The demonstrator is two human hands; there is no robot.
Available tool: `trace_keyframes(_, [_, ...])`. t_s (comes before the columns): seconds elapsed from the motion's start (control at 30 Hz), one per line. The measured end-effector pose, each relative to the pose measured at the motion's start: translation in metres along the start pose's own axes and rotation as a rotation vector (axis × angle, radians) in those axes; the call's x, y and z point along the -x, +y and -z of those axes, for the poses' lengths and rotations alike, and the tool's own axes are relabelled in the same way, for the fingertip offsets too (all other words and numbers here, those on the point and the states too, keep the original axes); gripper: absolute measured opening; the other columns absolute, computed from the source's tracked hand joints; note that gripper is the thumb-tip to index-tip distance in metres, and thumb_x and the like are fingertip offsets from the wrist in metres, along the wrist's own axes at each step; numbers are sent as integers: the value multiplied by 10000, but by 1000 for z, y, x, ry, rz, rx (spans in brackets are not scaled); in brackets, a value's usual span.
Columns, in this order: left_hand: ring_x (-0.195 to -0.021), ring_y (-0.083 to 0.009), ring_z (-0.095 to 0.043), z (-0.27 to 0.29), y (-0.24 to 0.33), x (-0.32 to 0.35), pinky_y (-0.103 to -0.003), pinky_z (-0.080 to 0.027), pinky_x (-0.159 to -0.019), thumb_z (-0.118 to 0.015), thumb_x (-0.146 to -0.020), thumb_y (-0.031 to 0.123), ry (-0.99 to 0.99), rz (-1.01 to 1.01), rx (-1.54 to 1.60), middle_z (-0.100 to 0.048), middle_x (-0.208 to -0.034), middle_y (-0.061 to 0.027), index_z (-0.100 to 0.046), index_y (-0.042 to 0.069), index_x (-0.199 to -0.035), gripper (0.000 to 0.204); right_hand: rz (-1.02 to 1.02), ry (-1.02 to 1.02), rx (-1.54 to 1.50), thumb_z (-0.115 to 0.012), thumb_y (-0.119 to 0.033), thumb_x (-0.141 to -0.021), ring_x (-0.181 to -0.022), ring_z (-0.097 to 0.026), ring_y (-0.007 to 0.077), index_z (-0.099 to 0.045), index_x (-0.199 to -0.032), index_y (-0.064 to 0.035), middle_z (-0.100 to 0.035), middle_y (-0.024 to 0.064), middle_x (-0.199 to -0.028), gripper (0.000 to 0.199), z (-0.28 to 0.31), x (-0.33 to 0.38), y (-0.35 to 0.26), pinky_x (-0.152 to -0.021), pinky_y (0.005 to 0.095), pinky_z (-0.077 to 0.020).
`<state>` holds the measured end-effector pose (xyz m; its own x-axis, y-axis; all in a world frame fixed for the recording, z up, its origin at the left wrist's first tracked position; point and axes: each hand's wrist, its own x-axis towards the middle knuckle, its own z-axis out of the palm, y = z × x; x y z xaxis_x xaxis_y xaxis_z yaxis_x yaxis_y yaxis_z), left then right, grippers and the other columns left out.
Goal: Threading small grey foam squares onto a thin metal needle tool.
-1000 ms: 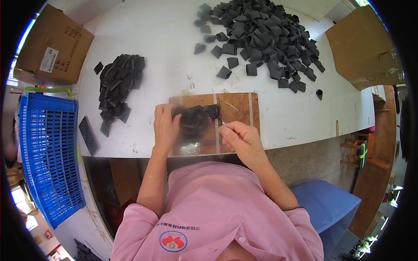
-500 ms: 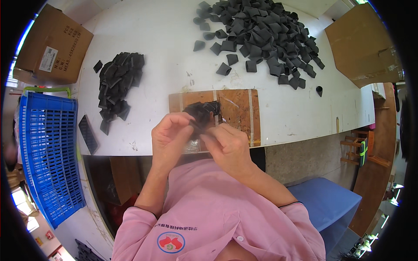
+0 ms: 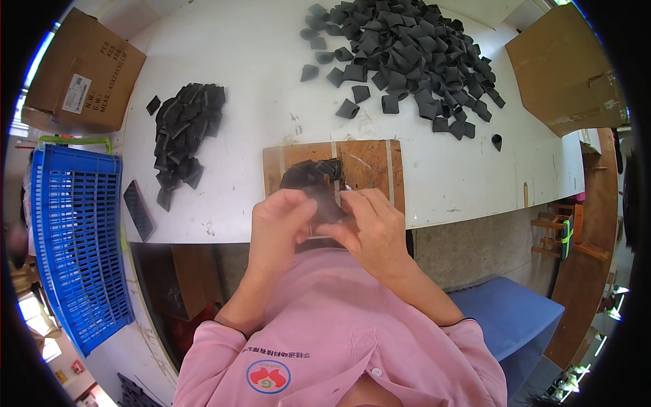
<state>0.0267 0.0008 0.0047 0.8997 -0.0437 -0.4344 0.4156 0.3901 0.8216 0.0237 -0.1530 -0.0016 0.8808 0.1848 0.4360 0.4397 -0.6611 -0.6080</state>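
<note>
Between my two hands, over the near edge of the brown board, is a dark grey fabric-like piece, somewhat blurred. My left hand pinches its left side with thumb and fingers. On the other side, my right hand grips it, the thumb below and the fingers above. Just beyond the fingers a small heap of black pieces lies on the board, partly hidden by the held piece.
A big pile of dark grey folded, sleeve-like pieces covers the far right of the white table. Flat black pieces are heaped at left. Cardboard boxes stand at both far corners, a blue crate at left, a blue stool at lower right.
Both hands have shifted slightly right, and the right hand has opened out more around the piece. The dark grey piece now shows larger between the fingers.
</note>
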Motion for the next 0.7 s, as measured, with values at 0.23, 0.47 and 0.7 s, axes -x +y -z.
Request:
trace_keyframes(0.23, [-558, -107, -509, -9, -3, 6, -208, -418, -498, -635, -693, -25, -93, -517, -520, -557, -676, -17, -568, 3, -705, 73, -197, -21, -469, -690, -112, -692, -636, -514, 209, -591, -837, -3, -518, 80, -765, 207, 11, -4, -9, -479, 293, -416])
trace_keyframes(0.47, [-431, -48, -443, -24, -18, 4, -146, -354, -397, -556, -743, -101, 173, -951, -727, -547, -677, -39, -550, -43, -792, 76, 19, 181, -143, -639, 2, -675, -590, -509, 213, -588, -783, 6, -509, 92, -748, 119, -6, -10, -8, -480, 306, -423])
trace_keyframes(0.7, [-393, -15, -350, -14, 5, 6, -160, -269, -351, -497, -763, -77, -391, 88, 644, -541, -774, -47, -486, -9, -913, 165, -743, -68, -1097, -609, -21, -748, -538, -419, 66, -597, -796, 12, -475, 4, -631, 59, 0, -8, 8, -438, 211, -321])
